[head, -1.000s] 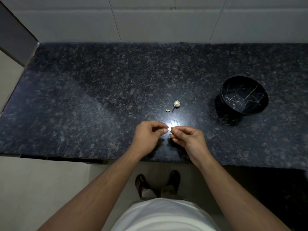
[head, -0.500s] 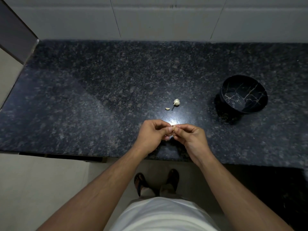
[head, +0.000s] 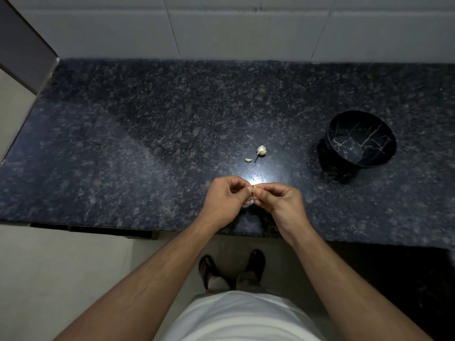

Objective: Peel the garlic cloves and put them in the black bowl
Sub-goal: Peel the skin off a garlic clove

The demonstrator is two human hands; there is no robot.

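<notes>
Above the near edge of a dark granite counter, the left hand and right hand pinch one small garlic clove between curled fingertips. The black bowl far right looks empty; a garlic piece and a scrap wait beyond. Peeling seems barely begun.

Dark speckled granite countertop. On it: black bowl with pale crack-like veining at right; small white garlic piece and tiny pale clove fragment near centre, just apart.
</notes>
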